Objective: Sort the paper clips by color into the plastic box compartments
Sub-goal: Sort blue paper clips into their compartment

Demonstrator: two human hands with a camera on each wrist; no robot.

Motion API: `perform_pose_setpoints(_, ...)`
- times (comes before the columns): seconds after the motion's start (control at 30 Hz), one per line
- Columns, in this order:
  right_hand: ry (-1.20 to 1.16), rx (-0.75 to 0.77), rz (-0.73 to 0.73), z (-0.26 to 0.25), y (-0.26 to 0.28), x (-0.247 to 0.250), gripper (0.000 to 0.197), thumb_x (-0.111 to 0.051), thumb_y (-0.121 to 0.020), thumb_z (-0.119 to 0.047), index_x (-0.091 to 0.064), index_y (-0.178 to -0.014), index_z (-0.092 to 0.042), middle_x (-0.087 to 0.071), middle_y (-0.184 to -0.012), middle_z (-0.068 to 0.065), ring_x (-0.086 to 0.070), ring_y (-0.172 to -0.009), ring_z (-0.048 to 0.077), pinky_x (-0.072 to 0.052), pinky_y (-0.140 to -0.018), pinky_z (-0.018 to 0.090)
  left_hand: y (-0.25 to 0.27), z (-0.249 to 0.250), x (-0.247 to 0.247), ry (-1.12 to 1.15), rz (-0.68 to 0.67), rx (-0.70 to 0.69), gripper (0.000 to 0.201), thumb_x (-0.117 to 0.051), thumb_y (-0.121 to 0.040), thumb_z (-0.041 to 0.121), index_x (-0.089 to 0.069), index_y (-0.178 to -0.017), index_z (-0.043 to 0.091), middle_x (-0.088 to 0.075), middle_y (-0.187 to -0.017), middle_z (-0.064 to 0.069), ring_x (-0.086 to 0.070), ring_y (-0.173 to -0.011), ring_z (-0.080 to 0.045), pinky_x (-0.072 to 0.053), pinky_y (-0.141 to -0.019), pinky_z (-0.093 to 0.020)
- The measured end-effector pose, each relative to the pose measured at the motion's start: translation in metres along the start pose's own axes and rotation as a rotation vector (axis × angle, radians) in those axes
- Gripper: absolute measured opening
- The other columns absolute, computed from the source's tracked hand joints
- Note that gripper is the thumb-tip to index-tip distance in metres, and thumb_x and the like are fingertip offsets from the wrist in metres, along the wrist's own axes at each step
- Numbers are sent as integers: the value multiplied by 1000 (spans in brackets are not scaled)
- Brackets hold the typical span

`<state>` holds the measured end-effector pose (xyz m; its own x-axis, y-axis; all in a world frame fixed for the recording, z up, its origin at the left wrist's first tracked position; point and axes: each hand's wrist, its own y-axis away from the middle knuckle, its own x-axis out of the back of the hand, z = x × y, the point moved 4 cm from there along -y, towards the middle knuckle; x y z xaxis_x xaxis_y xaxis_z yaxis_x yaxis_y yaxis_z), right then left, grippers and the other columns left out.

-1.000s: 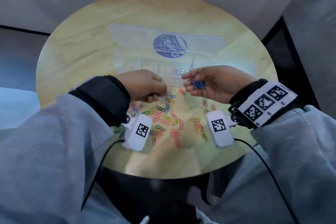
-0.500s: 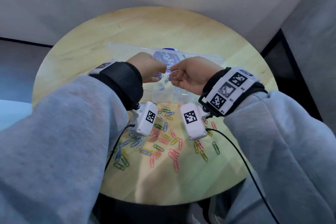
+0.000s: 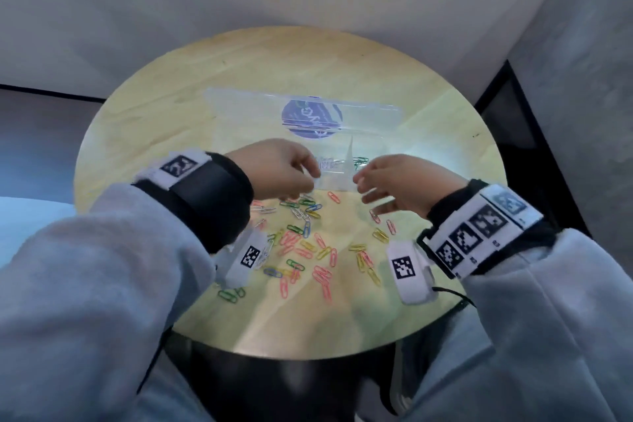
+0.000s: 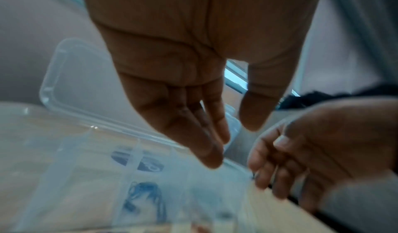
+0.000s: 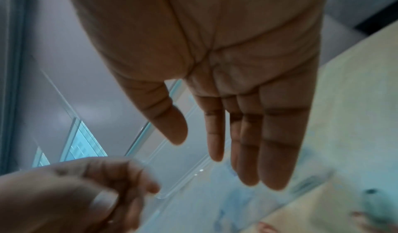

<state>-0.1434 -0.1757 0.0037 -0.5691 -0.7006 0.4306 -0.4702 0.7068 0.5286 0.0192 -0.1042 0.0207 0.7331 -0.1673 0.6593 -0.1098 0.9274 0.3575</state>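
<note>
A clear plastic box with its lid open lies at the middle of the round wooden table. Blue clips fill one compartment; silver clips and green clips lie in others. A loose pile of coloured paper clips is spread on the table in front of the box. My left hand hovers at the box's near edge, fingers relaxed and empty. My right hand hovers beside it, fingers straight, palm empty.
A round blue label shows through the box lid. White camera units hang under both wrists above the clips. The table's edge runs close on the near side, and a dark opening lies past its right rim.
A second ago my right palm held blue clips. Both hands then met over the box. Now they have drawn back toward its near edge and parted, both empty.
</note>
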Motion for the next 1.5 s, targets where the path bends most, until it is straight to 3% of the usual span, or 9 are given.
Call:
perform_pose_setpoints(0.13,265,-6,33,24,17,3,9,-57,-88,-16,-64,-91,-11,-68,-93,10,-66,-87,24,-57,-82,34,21,4,-34,-498,-112,-65,24,-59,-83,21,-63,-106,30,-57,-87,10,-52,-79,-11,-37,-65,-22)
perform_pose_setpoints(0.27,456,-39,-7,38,23,-4,4,-61,-85,-13,-62,-89,-11,-64,-82,4,-60,-74,18,-54,-82,34,22,-2,-63,-660,-120,-20,23,-58,-85,22,-63,-107,25,-58,-102,5,-56,-99,-18,-34,-70,-24)
perform_pose_setpoints(0.5,764,-53,-34,46,19,-4,4,-59,-87,-12,-59,-90,-10,-56,-81,2,-51,-72,17,-40,-57,19,13,-2,-84,-714,-124,28,19,-53,-86,18,-61,-103,23,-60,-95,4,-53,-87,-18,-30,-52,-23)
perform_pose_setpoints(0.6,822,-74,-2,54,11,-2,18,-56,-85,-8,-63,-102,-7,-61,-97,2,-56,-87,19,-46,-65,24,5,-4,-86,-695,-123,57,21,-53,-84,14,-61,-102,23,-52,-73,9,-55,-82,-17,-29,-49,-22)
perform_pose_setpoints(0.77,750,-77,48,61,2,-2,7,-64,-83,-20,-57,-85,-17,-59,-87,-1,-54,-80,16,-40,-58,22,-4,-3,-90,-713,-164,27,17,-60,-84,19,-61,-101,23,-58,-92,3,-50,-80,-16,-29,-49,-21)
perform_pose_setpoints(0.97,764,-56,31,57,-2,-6,14,-66,-82,-21,-53,-86,-17,-54,-84,-1,-50,-81,18,-37,-57,22,-6,-5,-89,-680,-178,30,20,-66,-82,23,-61,-101,21,-53,-86,6,-49,-72,-14,-27,-48,-21)
perform_pose_setpoints(1.1,848,-42,-22,53,-6,-13,9,-62,-85,-21,-58,-89,-13,-62,-96,6,-53,-85,20,-42,-73,27,-9,-7,-92,-664,-156,33,13,-67,-82,25,-58,-91,23,-52,-83,6,-49,-76,-16,-27,-48,-21)
perform_pose_setpoints(1.27,859,-23,-54,55,-9,-19,7,-57,-80,-10,-55,-75,-15,-56,-81,3,-52,-74,19,-41,-57,22,-13,-5,-95,-649,-148,44,10,-66,-83,23,-57,-84,24,-55,-84,5,-52,-77,-17,-28,-47,-20)
perform_pose_setpoints(1.5,928,55,-67,52,-7,-25,11,-60,-75,-7,-55,-80,-15,-59,-88,3,-52,-77,19,-40,-55,23,-16,-2,-97,-698,-192,-30,18,-67,-80,20,-57,-93,26,-50,-92,4,-50,-81,-19,-35,-60,-26)
